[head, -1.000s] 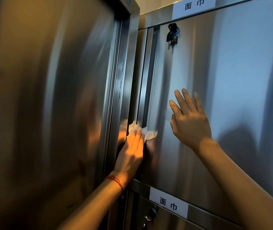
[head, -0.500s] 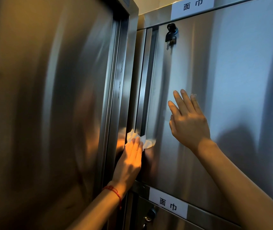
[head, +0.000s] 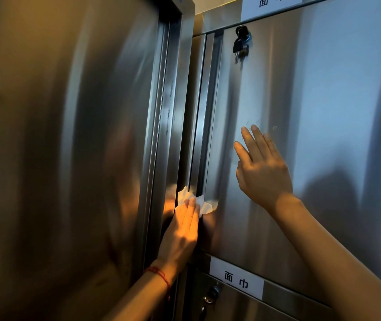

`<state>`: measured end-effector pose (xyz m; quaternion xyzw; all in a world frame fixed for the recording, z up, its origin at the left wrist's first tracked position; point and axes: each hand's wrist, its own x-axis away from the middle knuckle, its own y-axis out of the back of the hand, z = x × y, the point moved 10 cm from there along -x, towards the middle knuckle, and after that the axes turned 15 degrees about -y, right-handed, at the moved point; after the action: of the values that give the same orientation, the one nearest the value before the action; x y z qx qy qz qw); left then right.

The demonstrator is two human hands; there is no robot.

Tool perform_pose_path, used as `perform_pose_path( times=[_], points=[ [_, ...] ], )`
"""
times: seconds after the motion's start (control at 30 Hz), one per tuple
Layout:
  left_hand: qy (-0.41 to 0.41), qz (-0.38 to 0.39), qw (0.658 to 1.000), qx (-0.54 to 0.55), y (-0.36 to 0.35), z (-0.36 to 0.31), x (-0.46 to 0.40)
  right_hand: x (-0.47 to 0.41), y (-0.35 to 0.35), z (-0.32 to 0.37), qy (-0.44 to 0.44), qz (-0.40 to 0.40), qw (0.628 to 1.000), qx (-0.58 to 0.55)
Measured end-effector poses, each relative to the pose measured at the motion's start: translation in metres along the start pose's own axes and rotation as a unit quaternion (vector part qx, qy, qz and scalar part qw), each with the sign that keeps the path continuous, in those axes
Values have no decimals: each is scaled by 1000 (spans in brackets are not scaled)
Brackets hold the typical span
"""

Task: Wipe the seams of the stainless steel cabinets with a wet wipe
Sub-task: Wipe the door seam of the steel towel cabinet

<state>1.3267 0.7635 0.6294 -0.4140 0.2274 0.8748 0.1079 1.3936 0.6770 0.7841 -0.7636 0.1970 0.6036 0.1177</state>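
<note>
With the left hand (head: 182, 230) pressing the wet wipe (head: 194, 201) flat-fingered into the vertical seam (head: 197, 135) at seven o'clock of the open, bracing right hand (head: 262, 172), keep steady pressure along the groove.

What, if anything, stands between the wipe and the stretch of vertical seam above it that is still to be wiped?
Nothing visible does. The left hand presses the wet wipe on the seam, which runs bare up to the top. The keys and right hand sit on the door, beside the seam.
</note>
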Motion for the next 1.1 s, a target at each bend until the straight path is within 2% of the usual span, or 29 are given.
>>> perform_pose_path(
  times=[0.1, 0.2, 0.27, 0.33, 0.43, 0.5, 0.63, 0.9, 1.1],
  points=[
    [3, -3, 998, 63, -3, -7, -2, 1, -1, 0, 0, 3, 1000, 4],
    [64, -20, 990, 121, -5, -1, 1, 1, -1, 0, -2, 2, 1000, 2],
    [48, -4, 995, 89, -9, -8, 9, 1, -1, 0, -2, 2, 1000, 2],
    [-1, 26, 999, 46, -12, -15, 18, 1, -1, 0, -2, 4, 1000, 0],
    [-1, 14, 999, 33, -11, -16, 21, 0, 0, 0, -4, 3, 1000, 1],
    [-2, 34, 999, 26, -13, -19, 23, 0, 1, -1, -5, 3, 1000, -1],
    [-27, 8, 1000, 1, -12, -28, 32, 0, 0, 0, -7, 1, 1000, 1],
    [4, 2, 998, 65, -19, -20, 23, 0, 1, 0, -6, 5, 1000, 10],
    [19, -5, 999, 41, -22, -11, 14, 0, 1, 0, -8, 5, 1000, 7]
  ],
)
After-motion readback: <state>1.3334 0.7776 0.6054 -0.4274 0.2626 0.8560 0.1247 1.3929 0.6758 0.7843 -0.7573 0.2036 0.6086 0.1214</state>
